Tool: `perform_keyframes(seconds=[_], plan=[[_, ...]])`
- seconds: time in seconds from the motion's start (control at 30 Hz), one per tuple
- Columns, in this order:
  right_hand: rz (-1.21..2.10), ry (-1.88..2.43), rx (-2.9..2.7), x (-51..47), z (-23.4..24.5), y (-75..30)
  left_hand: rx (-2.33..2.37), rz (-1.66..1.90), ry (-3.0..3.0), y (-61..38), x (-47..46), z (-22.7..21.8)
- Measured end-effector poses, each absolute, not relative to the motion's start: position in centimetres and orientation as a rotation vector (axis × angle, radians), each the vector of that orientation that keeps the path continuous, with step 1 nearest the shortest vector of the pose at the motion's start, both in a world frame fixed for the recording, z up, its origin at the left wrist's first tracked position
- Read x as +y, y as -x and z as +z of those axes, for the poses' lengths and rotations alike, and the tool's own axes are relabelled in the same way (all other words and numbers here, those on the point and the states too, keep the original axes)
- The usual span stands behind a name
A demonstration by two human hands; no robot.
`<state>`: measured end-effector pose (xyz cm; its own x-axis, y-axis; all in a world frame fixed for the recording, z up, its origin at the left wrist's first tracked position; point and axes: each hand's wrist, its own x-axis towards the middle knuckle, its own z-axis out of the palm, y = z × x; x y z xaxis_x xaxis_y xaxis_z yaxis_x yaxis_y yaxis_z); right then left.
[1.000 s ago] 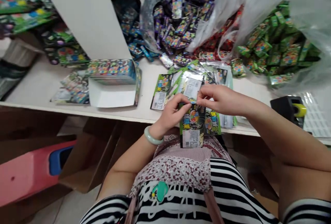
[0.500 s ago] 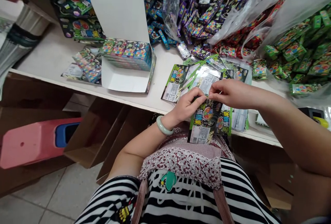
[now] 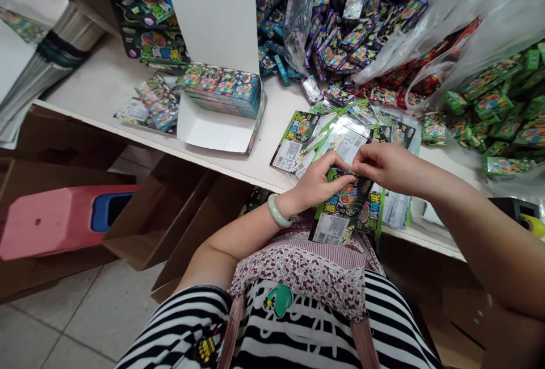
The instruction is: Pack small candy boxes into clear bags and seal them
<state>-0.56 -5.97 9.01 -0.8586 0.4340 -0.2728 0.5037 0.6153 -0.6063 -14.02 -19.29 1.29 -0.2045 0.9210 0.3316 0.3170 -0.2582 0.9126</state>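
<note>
My left hand (image 3: pixel 317 186) is closed, thumb and fingers pinching the upper edge of a black and green printed candy packet (image 3: pixel 334 210). Facing it, my right hand (image 3: pixel 385 166) is also closed, its fingertips pressed together at the same top edge. What lies right between the fingertips is too small to make out. The packet hangs tilted over the table's front edge, above my lap. A second packet (image 3: pixel 371 210) shows behind it. More flat packets (image 3: pixel 294 139) lie in an overlapping pile under and beyond my hands.
To the left stands an open white display box (image 3: pixel 215 130) with small candy boxes (image 3: pixel 221 82) at its back. Clear plastic bags hold heaps of purple boxes (image 3: pixel 340 45) and green boxes (image 3: pixel 489 99). Below the table are a pink stool (image 3: pixel 63 216) and open cartons (image 3: pixel 145 216).
The view has shifted a little, so the table's things sit further right. Both hands stay at the packet's top edge; their pinch looks much the same.
</note>
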Motion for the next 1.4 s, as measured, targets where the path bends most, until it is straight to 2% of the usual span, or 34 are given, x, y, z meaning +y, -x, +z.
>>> perform_keyframes(seconds=[0.1, 0.23, 0.37, 0.5, 0.63, 0.7, 0.73, 0.8, 0.9, 1.0, 1.1, 1.17, 1.23, 1.3, 1.4], plan=[[-1.412, -0.858, 2.539, -5.7, 8.1, 0.5, 1.469, 1.545, -1.490, 14.0, -19.6, 1.1], [-1.952, -0.877, 1.986, -5.9, 7.0, 0.5, 1.322, 1.503, -1.369, 13.9, -21.1, 0.4], [-2.085, -0.916, 1.740, -6.7, 7.4, 0.3, 1.068, 1.216, -1.279, 14.2, -24.0, 0.1], [-1.980, -0.938, 2.042, -6.1, 8.6, -0.6, 1.292, 1.368, -1.326, 18.1, -27.3, 3.0], [-1.949, -1.233, 2.323, -4.3, 8.2, -2.0, 2.089, 1.813, -1.552, 27.0, -28.0, 7.8], [-1.889, -1.295, 2.365, -3.9, 7.3, -2.5, 2.344, 1.817, -1.645, 32.0, -26.5, 8.7], [-1.845, -1.291, 2.386, -3.9, 6.8, -2.7, 2.370, 1.753, -1.688, 34.3, -25.4, 8.6], [-1.757, -1.221, 2.433, -4.3, 5.7, -2.9, 2.517, 1.263, -1.938, 37.9, -22.9, 7.3], [-1.699, -1.102, 2.490, -5.1, 4.5, -3.4, 2.584, 0.930, -1.934, 40.9, -20.2, 4.2], [-1.655, -1.117, 2.512, -4.9, 3.7, -4.6, 2.588, 0.727, -1.887, 42.1, -19.8, 2.0], [-1.550, -1.202, 2.553, -3.7, 3.3, -6.3, 2.530, 0.838, -1.879, 41.5, -20.4, 1.2], [-1.354, -1.289, 2.634, -2.7, 3.2, -7.0, 2.471, 0.971, -1.887, 39.1, -20.5, 0.9], [-1.050, -1.325, 2.770, -1.9, 3.1, -7.1, 2.347, 1.068, -1.929, 34.6, -20.2, 0.3], [-0.791, -1.179, 2.944, -1.5, 2.8, -6.6, 2.103, 1.073, -2.023, 28.3, -19.8, -0.4], [-0.547, -0.875, 2.995, -1.7, 2.0, -5.3, 1.695, 0.867, -2.183, 18.6, -19.8, -1.4]])
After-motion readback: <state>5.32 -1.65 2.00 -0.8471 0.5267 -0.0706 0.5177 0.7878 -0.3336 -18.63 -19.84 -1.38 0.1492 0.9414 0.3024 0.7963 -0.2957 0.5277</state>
